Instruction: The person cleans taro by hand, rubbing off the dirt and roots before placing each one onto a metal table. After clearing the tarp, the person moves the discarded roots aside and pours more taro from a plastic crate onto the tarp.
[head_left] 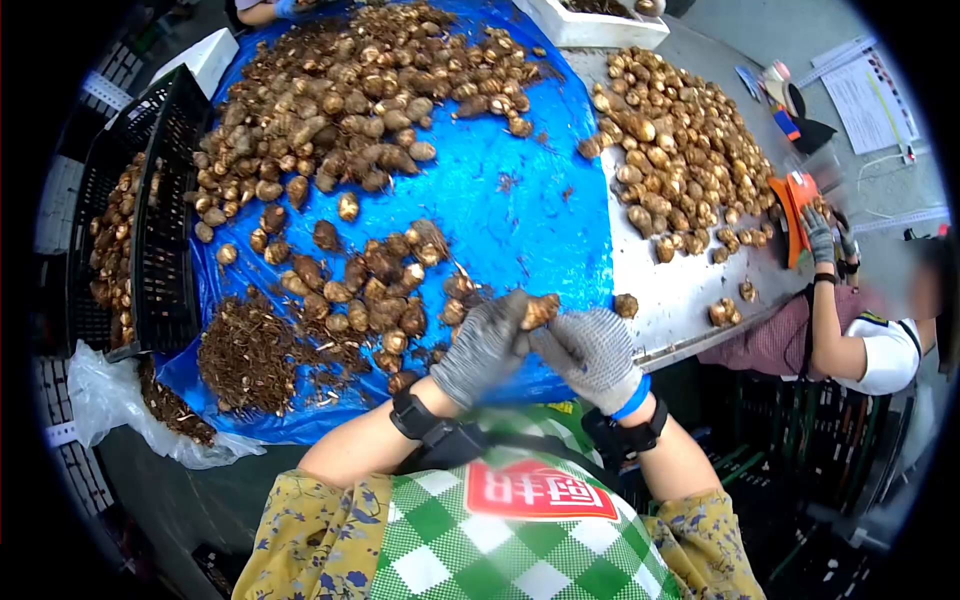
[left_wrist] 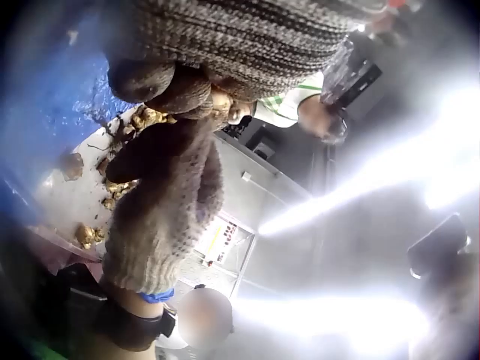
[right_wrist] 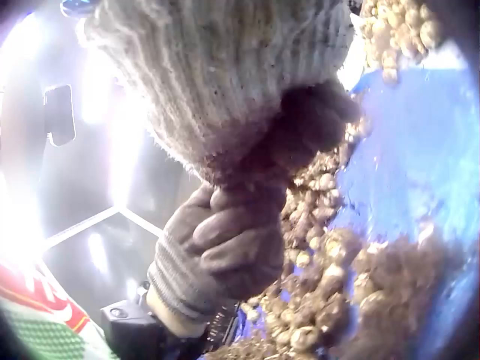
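Both hands wear grey knitted gloves with dark palms and meet over the near edge of the blue sheet [head_left: 505,220]. My left hand [head_left: 482,345] grips a small brown taro corm [head_left: 540,311], its upper end showing beyond the fingers. My right hand [head_left: 592,355] is beside it, fingers curled in against the corm's lower side. In the left wrist view the corm [left_wrist: 220,103] shows between the two gloves. The right wrist view has my left hand [right_wrist: 232,240] with bent fingers, close under my right glove [right_wrist: 225,82], which hides the corm.
A large heap of rooty taros [head_left: 340,90] covers the sheet's far side; a smaller cluster [head_left: 370,285] and root scraps [head_left: 245,350] lie nearer. Cleaner taros [head_left: 690,140] lie on the metal table at right. A black crate [head_left: 165,220] stands left. Another person's gloved hand [head_left: 820,235] touches an orange tool [head_left: 793,215].
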